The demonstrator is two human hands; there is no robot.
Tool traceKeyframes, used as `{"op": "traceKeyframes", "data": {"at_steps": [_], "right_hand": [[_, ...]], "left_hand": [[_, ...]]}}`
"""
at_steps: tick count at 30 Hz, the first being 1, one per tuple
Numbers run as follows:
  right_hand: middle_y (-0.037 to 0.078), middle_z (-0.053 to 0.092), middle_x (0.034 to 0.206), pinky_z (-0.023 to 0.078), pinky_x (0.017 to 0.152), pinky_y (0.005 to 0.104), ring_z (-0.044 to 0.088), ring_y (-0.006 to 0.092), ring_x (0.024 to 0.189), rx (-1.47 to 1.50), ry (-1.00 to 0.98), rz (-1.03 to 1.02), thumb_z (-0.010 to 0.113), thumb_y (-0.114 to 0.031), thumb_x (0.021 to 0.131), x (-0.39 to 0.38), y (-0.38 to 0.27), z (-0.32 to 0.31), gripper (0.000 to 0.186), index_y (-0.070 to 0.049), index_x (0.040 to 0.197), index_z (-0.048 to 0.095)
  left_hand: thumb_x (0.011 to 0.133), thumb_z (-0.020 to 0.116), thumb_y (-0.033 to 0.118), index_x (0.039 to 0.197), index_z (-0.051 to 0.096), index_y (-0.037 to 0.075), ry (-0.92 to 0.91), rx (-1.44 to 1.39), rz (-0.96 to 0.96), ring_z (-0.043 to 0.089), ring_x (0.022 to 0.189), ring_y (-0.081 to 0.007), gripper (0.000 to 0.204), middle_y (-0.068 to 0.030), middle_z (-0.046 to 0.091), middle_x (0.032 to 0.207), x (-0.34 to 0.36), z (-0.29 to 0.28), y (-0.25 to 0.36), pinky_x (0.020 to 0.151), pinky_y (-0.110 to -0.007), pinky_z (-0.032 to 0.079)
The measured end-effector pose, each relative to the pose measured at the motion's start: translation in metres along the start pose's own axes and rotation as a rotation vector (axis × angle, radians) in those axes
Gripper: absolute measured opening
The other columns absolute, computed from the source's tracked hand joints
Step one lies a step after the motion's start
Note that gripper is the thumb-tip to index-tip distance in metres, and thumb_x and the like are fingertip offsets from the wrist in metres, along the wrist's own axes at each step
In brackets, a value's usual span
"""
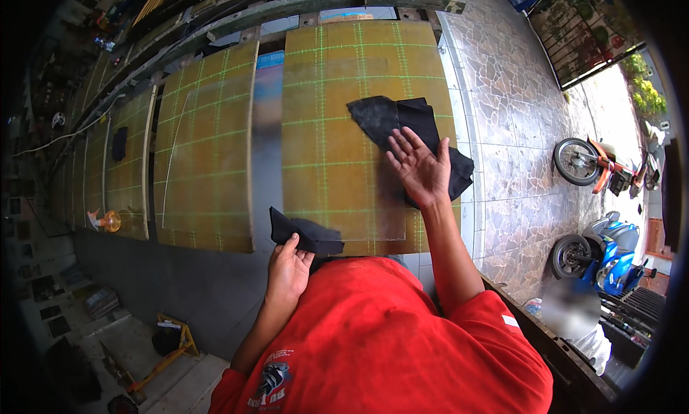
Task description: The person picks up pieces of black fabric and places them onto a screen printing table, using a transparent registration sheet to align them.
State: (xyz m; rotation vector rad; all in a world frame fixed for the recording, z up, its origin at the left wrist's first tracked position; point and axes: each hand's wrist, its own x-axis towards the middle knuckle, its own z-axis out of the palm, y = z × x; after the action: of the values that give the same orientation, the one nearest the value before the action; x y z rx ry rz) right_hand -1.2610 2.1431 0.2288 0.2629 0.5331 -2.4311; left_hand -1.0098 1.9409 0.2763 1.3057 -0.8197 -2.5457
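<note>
My left hand [287, 267] grips a folded black cloth piece [301, 231] at the front edge of a yellow board with a green grid [316, 91]. My right hand [420, 166] is open, palm up and fingers spread, over or against dark cloth pieces [416, 116] on the board's right half. The left part of that cloth looks greyish and smudged. A clear sheet [377, 227] lies on the board's front part, with its straight edges showing beside my hands.
More gridded boards [208, 148] stand to the left, with a black cloth [120, 143] and an orange spray bottle [108, 220]. A metal rail [337, 5] runs behind. At right are a tiled floor [502, 127], orange motorbike [610, 170], blue scooter [610, 256] and person in white [588, 346].
</note>
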Motion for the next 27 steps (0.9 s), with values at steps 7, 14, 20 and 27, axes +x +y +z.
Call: {"op": "traceKeyframes", "data": {"at_steps": [7,14,20,27], "right_hand": [[0.016,0.046,0.145,0.033,0.111,0.0402,0.040,0.0263,0.138,-1.032,0.202,-0.556,0.040,-0.036,0.104,-0.036,-0.028,0.008,0.053,-0.001,0.144,0.040],[0.021,0.051,0.139,0.031,0.112,0.0417,0.041,0.0330,0.137,-1.556,0.241,-1.011,0.059,-0.016,0.094,-0.052,-0.031,-0.016,0.043,0.001,0.133,0.052],[0.028,0.024,0.153,0.026,0.114,0.0466,0.028,0.0430,0.141,-1.903,0.502,-0.687,0.071,-0.022,0.086,-0.063,-0.021,-0.049,0.074,-0.004,0.148,0.032],[0.026,0.032,0.151,0.028,0.114,0.0462,0.031,0.0415,0.140,-2.052,0.508,-0.632,0.066,-0.024,0.090,-0.064,-0.019,-0.056,0.069,-0.004,0.147,0.033]], "left_hand": [[0.094,0.062,0.013,0.098,0.061,0.010,0.083,0.015,-0.080,0.062,0.095,-0.0177,0.005,-0.0035,0.065,0.098,0.015,-0.013,-0.009,0.086,-0.035,0.053],[0.093,0.063,0.014,0.099,0.056,0.010,0.147,0.010,-0.174,0.058,0.101,-0.0188,0.010,-0.0044,0.061,0.102,0.022,-0.016,-0.013,0.091,-0.035,0.049],[0.094,0.060,0.018,0.107,0.049,0.003,0.171,-0.038,-0.216,0.052,0.111,-0.0242,0.023,-0.0122,0.055,0.115,0.027,-0.018,-0.015,0.103,-0.038,0.043],[0.095,0.057,0.025,0.124,0.043,-0.001,0.080,-0.142,-0.266,0.041,0.130,-0.0288,0.041,-0.0180,0.044,0.136,0.021,-0.007,-0.004,0.110,-0.043,0.038]]}}
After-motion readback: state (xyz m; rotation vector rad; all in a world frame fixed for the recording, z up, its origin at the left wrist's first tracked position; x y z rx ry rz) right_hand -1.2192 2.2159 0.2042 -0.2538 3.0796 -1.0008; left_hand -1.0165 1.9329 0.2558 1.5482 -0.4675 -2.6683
